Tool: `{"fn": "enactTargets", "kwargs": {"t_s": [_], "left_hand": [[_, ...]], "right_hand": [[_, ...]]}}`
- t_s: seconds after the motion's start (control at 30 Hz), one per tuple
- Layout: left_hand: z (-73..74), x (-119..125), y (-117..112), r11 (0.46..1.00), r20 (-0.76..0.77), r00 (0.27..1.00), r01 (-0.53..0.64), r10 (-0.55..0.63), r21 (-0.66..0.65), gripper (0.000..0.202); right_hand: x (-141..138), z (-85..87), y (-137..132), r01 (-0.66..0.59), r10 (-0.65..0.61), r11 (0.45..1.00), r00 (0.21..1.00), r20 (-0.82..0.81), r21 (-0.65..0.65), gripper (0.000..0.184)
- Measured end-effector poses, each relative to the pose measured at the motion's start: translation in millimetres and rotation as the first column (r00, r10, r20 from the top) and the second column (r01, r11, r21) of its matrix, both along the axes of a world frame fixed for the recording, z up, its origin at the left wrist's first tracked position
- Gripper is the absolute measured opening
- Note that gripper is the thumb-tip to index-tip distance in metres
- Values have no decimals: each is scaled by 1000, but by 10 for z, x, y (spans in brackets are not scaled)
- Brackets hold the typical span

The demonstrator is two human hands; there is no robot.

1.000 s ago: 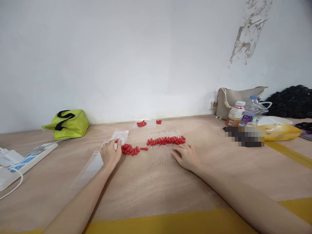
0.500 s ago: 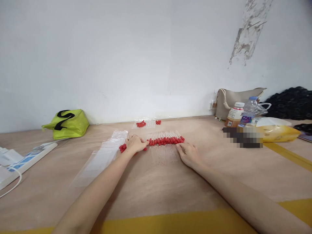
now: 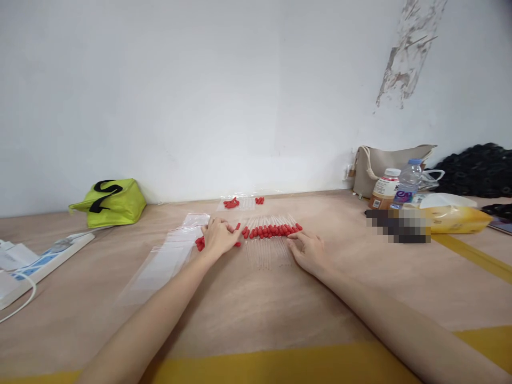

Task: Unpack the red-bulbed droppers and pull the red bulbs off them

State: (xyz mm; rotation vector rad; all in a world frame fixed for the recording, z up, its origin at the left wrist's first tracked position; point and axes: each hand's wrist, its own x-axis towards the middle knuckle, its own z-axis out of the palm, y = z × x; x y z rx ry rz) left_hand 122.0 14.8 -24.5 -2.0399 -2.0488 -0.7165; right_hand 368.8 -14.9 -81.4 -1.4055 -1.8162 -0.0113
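A row of clear droppers with red rubber bulbs (image 3: 272, 231) lies across the middle of the wooden table (image 3: 256, 304). My left hand (image 3: 218, 236) rests palm down over a small heap of loose red bulbs (image 3: 199, 243), fingers curled at the row's left end. My right hand (image 3: 309, 250) lies on the glass stems at the row's right end, fingers bent toward the bulbs. Clear plastic bags (image 3: 168, 257) lie flat just left of my left hand. Whether either hand pinches anything is hidden.
More red bulbs in a clear bag (image 3: 236, 202) lie near the wall. A lime-green bag (image 3: 110, 202) and a white power strip (image 3: 38, 264) are at the left. A beige tote (image 3: 384, 162), two bottles (image 3: 394, 188) and a yellow packet (image 3: 456, 216) stand at the right.
My left hand left the plastic bags and moved right onto the loose red bulbs, reaching the row's left end. My right hand shifted slightly up toward the bulbs.
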Motion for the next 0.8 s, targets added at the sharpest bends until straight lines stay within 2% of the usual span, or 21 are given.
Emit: {"fn": "enactTargets", "kwargs": {"t_s": [0.1,0.17,0.23,0.33,0.43,0.57,0.8], "left_hand": [[-80,-16,-306,961,-66,980,196,-187,194,17],[-165,-11,-489,922,-114,953,300,-280,244,10],[-251,1,-624,879,-152,920,391,-362,271,9],[-351,14,-709,816,-194,870,492,-453,303,10],[-399,19,-700,778,-215,837,547,-503,309,10],[-419,13,-666,756,-226,817,577,-531,309,10],[-397,18,-686,763,-189,821,571,-539,303,13]], "right_hand": [[-5,-33,22,-4,7,995,1000,-22,103,25],[-16,-21,-1,-53,53,982,999,2,180,33],[-37,20,-59,-151,133,960,987,88,238,40],[-93,89,-165,-322,255,914,930,265,248,40],[-173,108,-220,-412,315,884,874,370,221,33],[-262,70,-196,-424,317,882,857,406,207,26],[-299,23,-151,-420,300,886,842,449,195,20]]}}
